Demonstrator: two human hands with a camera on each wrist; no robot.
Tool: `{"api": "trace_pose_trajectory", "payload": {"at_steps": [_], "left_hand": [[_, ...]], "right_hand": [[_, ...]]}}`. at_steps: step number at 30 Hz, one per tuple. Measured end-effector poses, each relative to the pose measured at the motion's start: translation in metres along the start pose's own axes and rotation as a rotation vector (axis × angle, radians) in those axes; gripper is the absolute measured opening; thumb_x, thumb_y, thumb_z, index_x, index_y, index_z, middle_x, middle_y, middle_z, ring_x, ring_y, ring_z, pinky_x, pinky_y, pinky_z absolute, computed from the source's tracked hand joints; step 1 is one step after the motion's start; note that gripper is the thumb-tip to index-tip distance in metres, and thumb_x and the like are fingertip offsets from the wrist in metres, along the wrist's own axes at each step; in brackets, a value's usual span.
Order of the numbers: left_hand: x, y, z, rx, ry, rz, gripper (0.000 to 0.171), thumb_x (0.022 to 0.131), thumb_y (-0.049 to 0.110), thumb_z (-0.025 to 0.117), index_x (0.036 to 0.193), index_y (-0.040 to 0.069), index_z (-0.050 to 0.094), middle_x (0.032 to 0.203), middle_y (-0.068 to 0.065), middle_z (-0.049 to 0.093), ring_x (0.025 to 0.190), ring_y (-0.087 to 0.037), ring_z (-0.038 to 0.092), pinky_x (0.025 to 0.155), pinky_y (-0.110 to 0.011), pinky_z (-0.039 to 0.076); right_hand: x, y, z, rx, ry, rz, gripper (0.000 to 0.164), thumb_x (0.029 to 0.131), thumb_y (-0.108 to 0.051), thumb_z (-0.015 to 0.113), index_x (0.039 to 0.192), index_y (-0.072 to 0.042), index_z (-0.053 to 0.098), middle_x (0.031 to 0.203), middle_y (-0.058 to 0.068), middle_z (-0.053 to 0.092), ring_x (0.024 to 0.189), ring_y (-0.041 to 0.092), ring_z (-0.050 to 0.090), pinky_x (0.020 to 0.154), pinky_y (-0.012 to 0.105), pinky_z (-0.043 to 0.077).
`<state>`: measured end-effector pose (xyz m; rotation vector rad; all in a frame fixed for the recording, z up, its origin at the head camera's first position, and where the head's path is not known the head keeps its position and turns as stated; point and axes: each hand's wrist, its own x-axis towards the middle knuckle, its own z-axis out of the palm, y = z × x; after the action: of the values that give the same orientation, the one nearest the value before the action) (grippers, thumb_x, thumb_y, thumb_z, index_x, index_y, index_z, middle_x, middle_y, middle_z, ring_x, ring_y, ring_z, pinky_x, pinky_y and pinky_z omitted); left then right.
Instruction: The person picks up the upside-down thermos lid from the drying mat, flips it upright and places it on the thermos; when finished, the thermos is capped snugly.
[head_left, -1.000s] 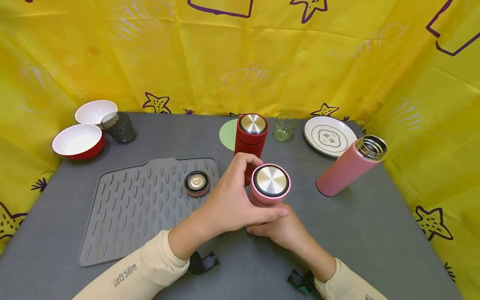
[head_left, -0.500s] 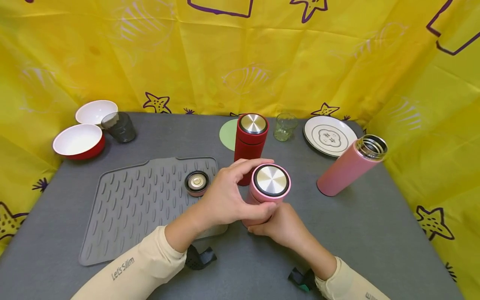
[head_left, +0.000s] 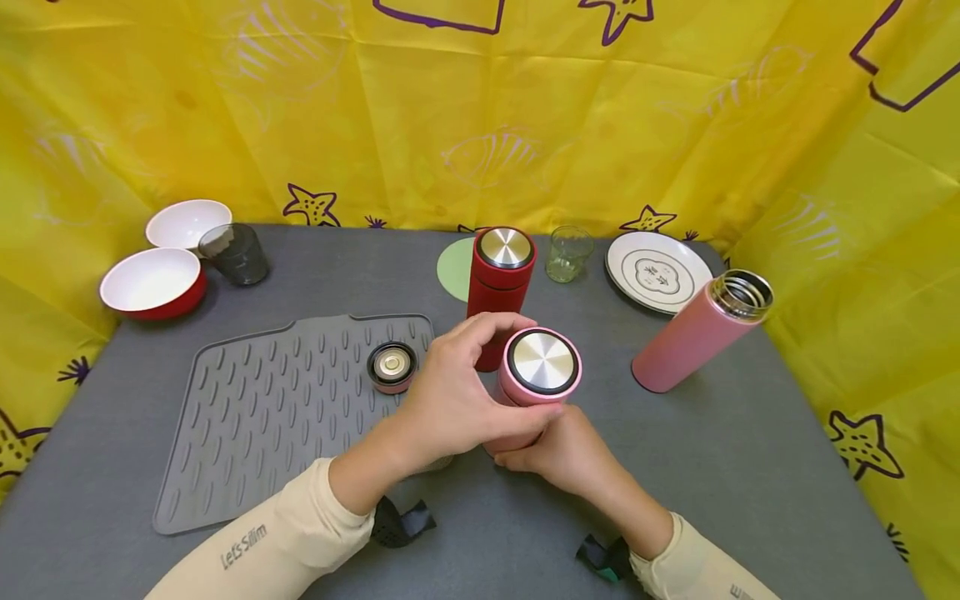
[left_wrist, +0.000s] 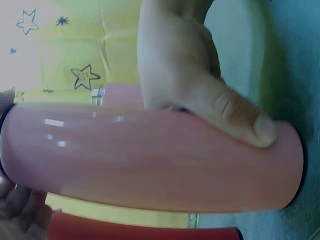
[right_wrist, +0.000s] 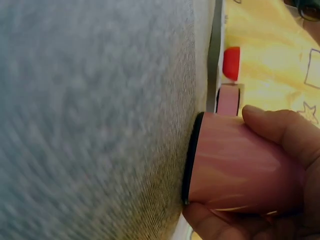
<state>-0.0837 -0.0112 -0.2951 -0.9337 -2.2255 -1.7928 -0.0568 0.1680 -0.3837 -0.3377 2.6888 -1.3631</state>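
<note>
A pink thermos (head_left: 521, 421) stands upright near the middle of the table, its pink lid with a silver top (head_left: 543, 362) on it. My left hand (head_left: 453, 400) curls round the lid, thumb in front and fingers behind. Lower down, my right hand (head_left: 562, 454) grips the body from the right; in the right wrist view its thumb and fingers wrap the thermos (right_wrist: 245, 162) near the black base, which meets the table. In the left wrist view the thermos (left_wrist: 150, 155) lies sideways across the picture, with the right hand (left_wrist: 190, 70) near its bottom end.
Behind stands a red thermos (head_left: 500, 283). To the right are a lidless pink thermos (head_left: 693, 342) and a plate (head_left: 660, 273). A loose lid (head_left: 393, 367) lies on a grey mat (head_left: 262, 417). Bowls (head_left: 153, 283), a dark glass (head_left: 236, 254) and a clear glass (head_left: 569, 254) stand farther back.
My left fingers have shifted round the lid: they stretched out behind it half a second ago and now sit slightly further back. The right hand has stayed on the thermos body.
</note>
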Motion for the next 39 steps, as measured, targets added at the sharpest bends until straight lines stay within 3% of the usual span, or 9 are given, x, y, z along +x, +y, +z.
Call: {"api": "trace_pose_trajectory", "payload": {"at_steps": [5,9,13,16,19,26,30,35,39], "left_hand": [[0.004,-0.007,-0.007,-0.064,-0.115,0.031,0.065,0.07,0.022,0.087,0.129,0.017,0.061,0.116,0.011,0.064,0.098,-0.011,0.061,0.083,-0.033,0.053],[0.003,-0.006,-0.005,-0.082,-0.137,0.001,0.071,0.071,0.02,0.086,0.133,0.017,0.054,0.12,0.009,0.061,0.103,-0.012,0.059,0.088,-0.035,0.051],[-0.001,0.0,0.004,0.017,-0.05,-0.054,0.077,0.066,0.031,0.091,0.127,0.016,0.046,0.118,0.006,0.052,0.105,-0.01,0.054,0.089,-0.031,0.048],[-0.003,0.003,0.009,0.061,0.045,-0.074,0.075,0.061,0.034,0.094,0.119,0.015,0.049,0.112,0.007,0.053,0.099,-0.009,0.056,0.084,-0.028,0.05],[-0.004,0.003,0.007,0.007,0.065,-0.048,0.069,0.061,0.027,0.094,0.118,0.015,0.058,0.109,0.008,0.06,0.092,-0.012,0.062,0.08,-0.029,0.053],[0.004,-0.008,-0.006,-0.211,-0.124,-0.067,0.067,0.068,0.011,0.09,0.127,0.015,0.062,0.115,0.006,0.067,0.097,-0.016,0.067,0.087,-0.034,0.052],[0.005,-0.009,-0.007,-0.227,-0.166,-0.081,0.07,0.07,0.009,0.089,0.132,0.014,0.057,0.119,0.004,0.064,0.102,-0.015,0.065,0.091,-0.034,0.05],[-0.001,-0.001,0.003,-0.072,-0.084,-0.076,0.083,0.065,0.025,0.093,0.132,0.016,0.045,0.123,0.004,0.053,0.11,-0.012,0.055,0.093,-0.031,0.047],[-0.004,0.003,0.009,0.006,0.037,-0.074,0.076,0.061,0.031,0.095,0.121,0.015,0.051,0.114,0.006,0.055,0.101,-0.009,0.057,0.086,-0.029,0.05]], "right_hand": [[0.0,-0.001,-0.002,-0.02,-0.003,0.022,0.05,0.057,-0.019,0.094,0.098,-0.019,0.067,0.085,-0.014,0.065,0.076,0.009,0.059,0.07,0.03,0.05],[0.0,0.0,-0.001,-0.025,-0.01,0.006,0.048,0.058,-0.02,0.094,0.098,-0.02,0.066,0.084,-0.015,0.064,0.076,0.009,0.058,0.069,0.03,0.05],[0.001,0.002,0.0,-0.029,-0.009,-0.034,0.048,0.059,-0.019,0.093,0.098,-0.02,0.066,0.086,-0.016,0.064,0.077,0.008,0.059,0.07,0.029,0.051],[0.001,0.004,0.001,-0.006,-0.019,-0.062,0.051,0.059,-0.016,0.094,0.102,-0.019,0.066,0.091,-0.015,0.065,0.081,0.008,0.059,0.074,0.03,0.051],[0.003,0.005,0.001,0.003,-0.02,-0.071,0.056,0.059,-0.017,0.094,0.106,-0.019,0.064,0.096,-0.013,0.064,0.084,0.008,0.059,0.077,0.03,0.05],[0.003,0.002,-0.002,0.006,-0.021,-0.054,0.059,0.058,-0.017,0.094,0.108,-0.019,0.063,0.096,-0.012,0.065,0.085,0.009,0.059,0.077,0.032,0.05],[0.003,0.002,-0.002,-0.01,-0.016,-0.042,0.058,0.058,-0.018,0.094,0.108,-0.018,0.063,0.095,-0.012,0.064,0.084,0.009,0.059,0.076,0.031,0.05],[0.002,0.002,-0.002,-0.049,-0.015,-0.049,0.046,0.06,-0.02,0.093,0.097,-0.021,0.066,0.086,-0.014,0.063,0.078,0.009,0.058,0.069,0.029,0.05],[0.003,0.004,-0.002,-0.05,-0.024,-0.081,0.051,0.059,-0.019,0.093,0.102,-0.019,0.065,0.092,-0.014,0.063,0.083,0.008,0.058,0.074,0.03,0.05]]}}
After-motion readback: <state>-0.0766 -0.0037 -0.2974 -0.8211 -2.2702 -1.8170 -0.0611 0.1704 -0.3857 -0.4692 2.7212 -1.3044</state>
